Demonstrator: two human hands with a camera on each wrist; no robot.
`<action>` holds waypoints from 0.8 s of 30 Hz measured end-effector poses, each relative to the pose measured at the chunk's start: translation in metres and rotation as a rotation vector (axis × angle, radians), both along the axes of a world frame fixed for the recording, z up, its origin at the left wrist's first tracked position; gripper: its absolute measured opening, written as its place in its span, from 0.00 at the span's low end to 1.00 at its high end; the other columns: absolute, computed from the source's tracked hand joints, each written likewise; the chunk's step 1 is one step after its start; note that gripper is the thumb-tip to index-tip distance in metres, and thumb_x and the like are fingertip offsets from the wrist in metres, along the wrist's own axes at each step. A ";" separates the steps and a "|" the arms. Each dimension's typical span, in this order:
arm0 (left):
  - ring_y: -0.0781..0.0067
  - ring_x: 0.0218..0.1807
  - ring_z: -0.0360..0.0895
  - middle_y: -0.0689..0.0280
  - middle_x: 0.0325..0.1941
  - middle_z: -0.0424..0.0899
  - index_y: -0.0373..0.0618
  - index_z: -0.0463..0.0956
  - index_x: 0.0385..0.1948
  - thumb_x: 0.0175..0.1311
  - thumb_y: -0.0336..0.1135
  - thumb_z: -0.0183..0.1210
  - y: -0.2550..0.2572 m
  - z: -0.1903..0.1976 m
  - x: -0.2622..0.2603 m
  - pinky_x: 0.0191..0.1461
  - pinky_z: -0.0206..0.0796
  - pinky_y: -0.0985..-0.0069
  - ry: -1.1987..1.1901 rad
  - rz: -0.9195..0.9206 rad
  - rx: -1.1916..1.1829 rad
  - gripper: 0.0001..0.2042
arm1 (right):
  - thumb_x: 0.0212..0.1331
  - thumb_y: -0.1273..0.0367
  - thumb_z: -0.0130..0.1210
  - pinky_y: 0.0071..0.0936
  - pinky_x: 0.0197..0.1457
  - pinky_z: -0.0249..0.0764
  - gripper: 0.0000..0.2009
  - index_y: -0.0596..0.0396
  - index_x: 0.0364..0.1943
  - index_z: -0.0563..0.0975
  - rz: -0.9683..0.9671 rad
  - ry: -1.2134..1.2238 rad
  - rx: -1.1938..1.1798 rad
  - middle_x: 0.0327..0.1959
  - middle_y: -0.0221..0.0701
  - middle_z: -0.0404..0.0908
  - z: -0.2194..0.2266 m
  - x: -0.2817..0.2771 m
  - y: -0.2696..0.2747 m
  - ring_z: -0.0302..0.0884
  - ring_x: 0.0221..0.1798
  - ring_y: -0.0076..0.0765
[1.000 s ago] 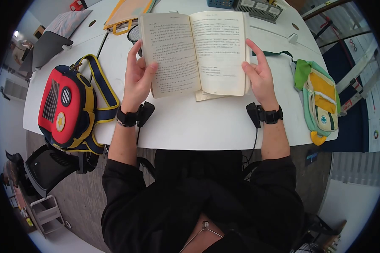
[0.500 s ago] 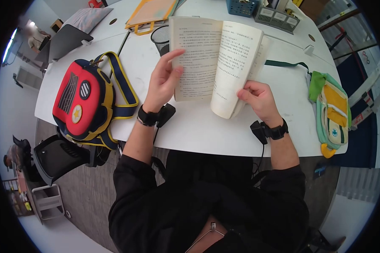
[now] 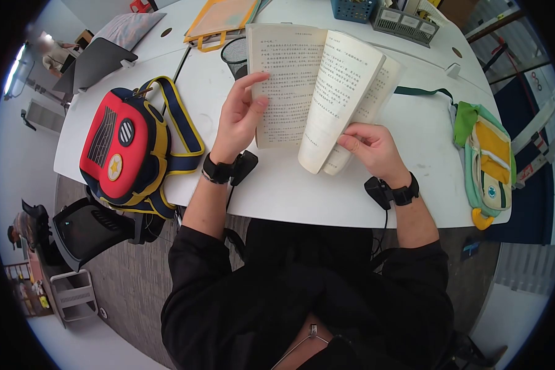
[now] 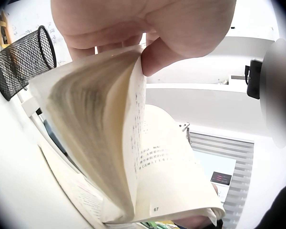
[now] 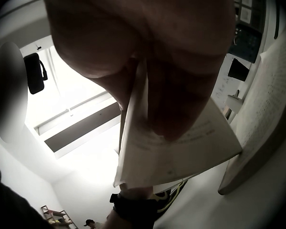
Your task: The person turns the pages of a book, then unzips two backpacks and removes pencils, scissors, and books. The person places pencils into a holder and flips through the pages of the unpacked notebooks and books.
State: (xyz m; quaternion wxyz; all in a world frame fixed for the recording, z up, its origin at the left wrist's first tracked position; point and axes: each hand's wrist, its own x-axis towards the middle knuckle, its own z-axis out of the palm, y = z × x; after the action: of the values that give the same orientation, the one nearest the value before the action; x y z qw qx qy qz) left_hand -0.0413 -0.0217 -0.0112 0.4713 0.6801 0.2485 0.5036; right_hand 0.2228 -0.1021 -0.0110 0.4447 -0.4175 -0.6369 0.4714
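An open paperback book [image 3: 288, 92] with printed pages is held up above the white table [image 3: 277, 197]. My left hand [image 3: 239, 117] grips its left edge, thumb on the printed page. The left wrist view shows this thumb [image 4: 159, 57] against the thick block of pages [image 4: 90, 119], beside a page numbered 67. On the other side, my right hand [image 3: 379, 151] pinches the lower outer edge of the right-hand pages [image 3: 336, 92], which bend and fan apart. In the right wrist view the fingers [image 5: 174, 105] lie over a lifted page [image 5: 190, 152].
A red, navy and yellow backpack [image 3: 120, 145] lies at the left, a green and yellow bag [image 3: 490, 163] at the right. Behind the book are a black mesh cup [image 3: 234, 52], an orange-edged folder [image 3: 222, 21], a blue basket [image 3: 353, 9] and a grey basket [image 3: 406, 26].
The right hand moved from the book's upper right side to its lower edge; the right pages went from flat to bent and fanned. The left hand still holds the left edge. The head view shifted.
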 end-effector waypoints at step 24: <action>0.74 0.51 0.74 0.59 0.51 0.79 0.39 0.64 0.59 0.68 0.39 0.54 0.003 -0.006 -0.003 0.58 0.62 0.74 -0.121 0.002 -0.007 0.21 | 0.62 0.72 0.58 0.19 0.42 0.74 0.08 0.64 0.39 0.82 -0.066 0.001 0.075 0.33 0.31 0.85 -0.007 -0.021 -0.002 0.79 0.36 0.21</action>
State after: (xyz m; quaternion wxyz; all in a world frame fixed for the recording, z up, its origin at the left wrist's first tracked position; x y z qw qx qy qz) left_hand -0.0441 -0.0191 -0.0168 0.4873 0.6463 0.2222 0.5436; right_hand 0.2021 -0.1041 -0.0181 0.4758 -0.4208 -0.6398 0.4325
